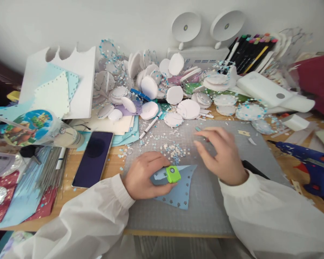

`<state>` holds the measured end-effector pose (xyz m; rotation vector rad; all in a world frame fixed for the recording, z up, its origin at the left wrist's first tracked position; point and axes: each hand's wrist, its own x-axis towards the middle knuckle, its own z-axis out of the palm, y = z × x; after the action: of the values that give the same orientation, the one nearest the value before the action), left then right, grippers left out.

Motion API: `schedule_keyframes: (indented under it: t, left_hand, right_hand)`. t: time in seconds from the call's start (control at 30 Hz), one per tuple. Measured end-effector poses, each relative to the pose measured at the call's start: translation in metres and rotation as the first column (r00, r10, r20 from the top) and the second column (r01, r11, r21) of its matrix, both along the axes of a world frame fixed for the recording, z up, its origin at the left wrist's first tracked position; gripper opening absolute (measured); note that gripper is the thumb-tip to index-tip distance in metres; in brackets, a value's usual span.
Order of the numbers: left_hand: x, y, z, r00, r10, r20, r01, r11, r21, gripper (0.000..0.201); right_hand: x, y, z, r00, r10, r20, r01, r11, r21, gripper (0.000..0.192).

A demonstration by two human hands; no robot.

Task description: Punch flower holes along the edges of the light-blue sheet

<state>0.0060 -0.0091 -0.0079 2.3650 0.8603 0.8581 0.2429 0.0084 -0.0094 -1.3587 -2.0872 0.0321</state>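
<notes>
My left hand (148,174) is closed around a small lime-green craft punch (173,174), fingers above and thumb below. Beneath it lies a blue paper sheet (182,196) with small flower-shaped holes along its edges. My right hand (220,154) hovers over the grey cutting mat (205,212), thumb and index finger apart, slightly blurred. A thin teal piece (198,128) shows by its fingertips; whether it is touched I cannot tell. Between and beyond my hands, tiny blue and white paper flowers (175,149) are scattered in a heap.
White discs (174,95) with beaded wire rings crowd the back. At left are a phone (93,158), a lidded plastic cup (67,136) and wire stems (50,172). On the right lies a blue glue gun (310,162). A white marker (151,125) rests on the mat's far edge.
</notes>
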Motion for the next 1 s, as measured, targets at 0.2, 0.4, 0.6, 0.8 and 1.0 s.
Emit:
schedule_keyframes:
  t: [0.2,0.4,0.6,0.8,1.0]
  left_hand:
    - [-0.002,0.0,-0.005,0.997,-0.038,-0.071,0.036,0.999,-0.024,0.028]
    - [-0.003,0.002,-0.006,0.985,-0.059,-0.164,0.054,0.998,-0.036,0.028]
    - [-0.002,0.004,-0.007,0.966,-0.062,-0.252,0.064,0.998,0.002,0.027]
    - [-0.001,0.005,-0.007,0.962,-0.069,-0.264,0.069,0.998,-0.01,0.032]
    - [-0.001,0.005,-0.007,0.963,-0.075,-0.259,0.077,0.997,-0.005,0.03]
  right_hand:
    - [0.023,0.02,-0.025,0.899,-0.295,0.322,0.327,0.944,-0.047,0.012]
    - [0.019,0.019,-0.02,0.983,-0.182,-0.017,0.182,0.983,-0.013,0.005]
    - [-0.001,0.007,-0.004,0.701,-0.056,-0.711,-0.031,0.994,-0.109,0.012]
    - [-0.012,-0.004,0.004,0.542,-0.068,-0.838,-0.336,0.896,-0.29,0.014]
    - [-0.016,-0.012,0.007,0.593,0.025,-0.805,-0.461,0.83,-0.314,0.011]
